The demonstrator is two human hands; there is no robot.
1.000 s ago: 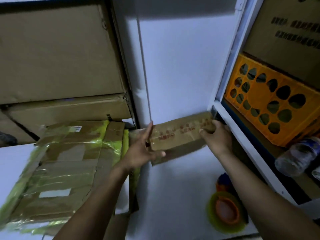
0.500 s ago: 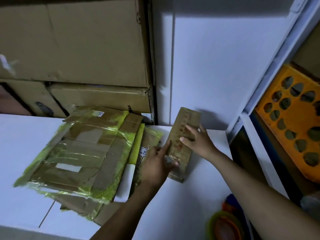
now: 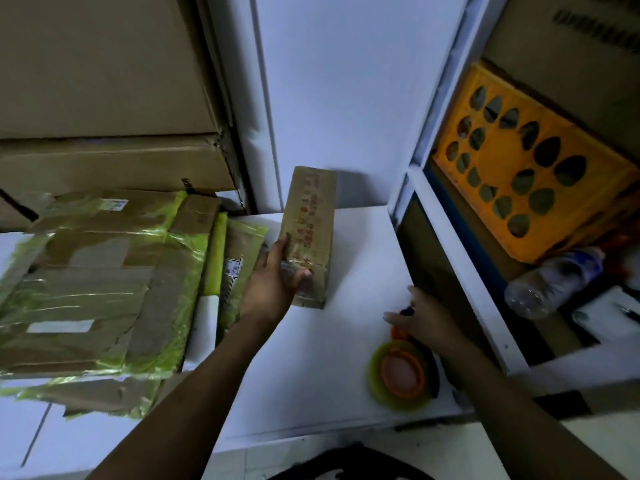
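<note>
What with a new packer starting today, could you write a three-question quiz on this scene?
1. True or false: the left hand grips the small brown box.
2. The orange crate sits: A in the shelf unit on the right; B on the small brown box; C in the left hand.
3. Which hand is off the box?
Key: 1 true; 2 A; 3 the right hand.

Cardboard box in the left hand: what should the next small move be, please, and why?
Probably close the right hand on the tape rolls it reaches toward, since the left hand grips the red-printed cardboard box, perhaps for sealing.
</note>
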